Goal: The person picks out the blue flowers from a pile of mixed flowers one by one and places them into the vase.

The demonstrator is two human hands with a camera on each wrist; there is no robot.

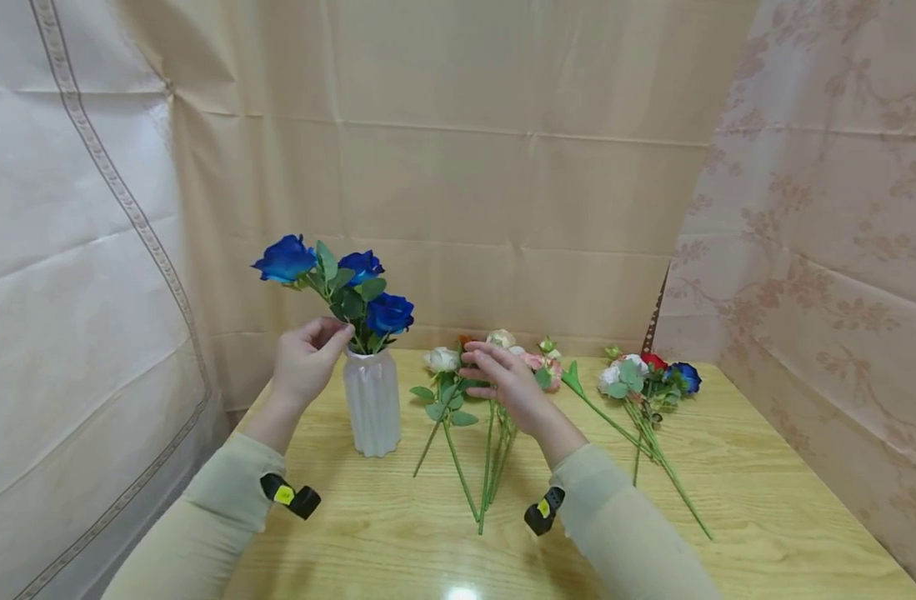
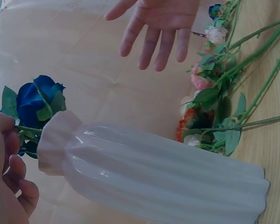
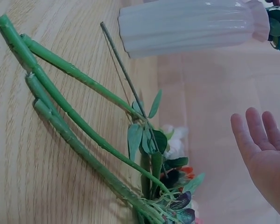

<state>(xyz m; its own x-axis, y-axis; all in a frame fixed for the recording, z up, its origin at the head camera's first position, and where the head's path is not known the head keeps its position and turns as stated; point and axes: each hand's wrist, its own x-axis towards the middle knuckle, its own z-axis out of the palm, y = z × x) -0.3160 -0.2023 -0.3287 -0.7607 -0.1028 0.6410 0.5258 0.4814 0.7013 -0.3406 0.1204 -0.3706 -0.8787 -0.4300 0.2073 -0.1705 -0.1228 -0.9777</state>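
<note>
A white ribbed vase (image 1: 372, 406) stands upright on the wooden table, with several blue roses (image 1: 389, 314) rising from its mouth. My left hand (image 1: 307, 360) is at the vase's rim and pinches a green stem (image 2: 29, 129) between thumb and fingers. In the left wrist view the other fingers of that hand are bent beside the rim. My right hand (image 1: 506, 387) hangs in the air to the right of the vase, fingers spread and holding nothing. Behind and below it lie loose flowers, among them a white rose (image 1: 442, 360) and a pink flower (image 1: 553, 372).
Another bunch lies farther right, with a red flower (image 1: 653, 362) and a blue rose (image 1: 684, 378). Long green stems (image 3: 84, 151) stretch toward the front of the table (image 1: 397, 533). A beige cloth (image 1: 458, 167) hangs behind, with patterned cloth (image 1: 825, 275) on the right.
</note>
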